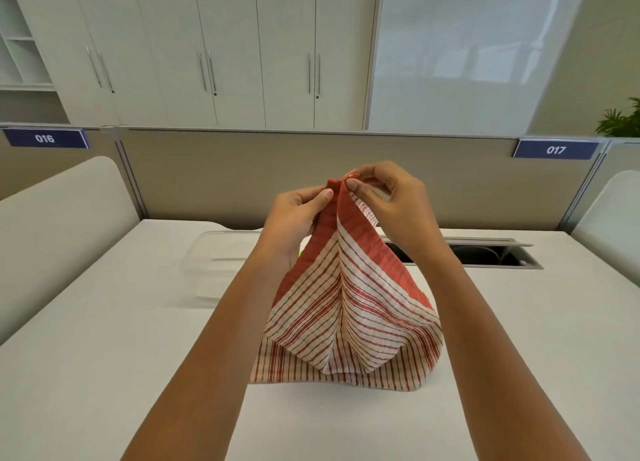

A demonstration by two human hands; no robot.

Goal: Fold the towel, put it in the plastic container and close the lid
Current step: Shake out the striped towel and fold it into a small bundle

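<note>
A red-and-white striped towel [346,308] hangs in front of me, its lower edge resting on the white table [104,339]. My left hand [294,211] and my right hand [394,201] pinch its two top corners close together, high above the table. A clear plastic container [214,263] lies on the table behind and to the left of the towel, partly hidden by my left arm. Something green [300,253] peeks out beside my left wrist; what it is I cannot tell.
A cable slot [485,254] with an open flap is set into the table at the back right. A beige partition [242,176] closes the desk at the rear, with white side panels left and right. Cabinets stand beyond.
</note>
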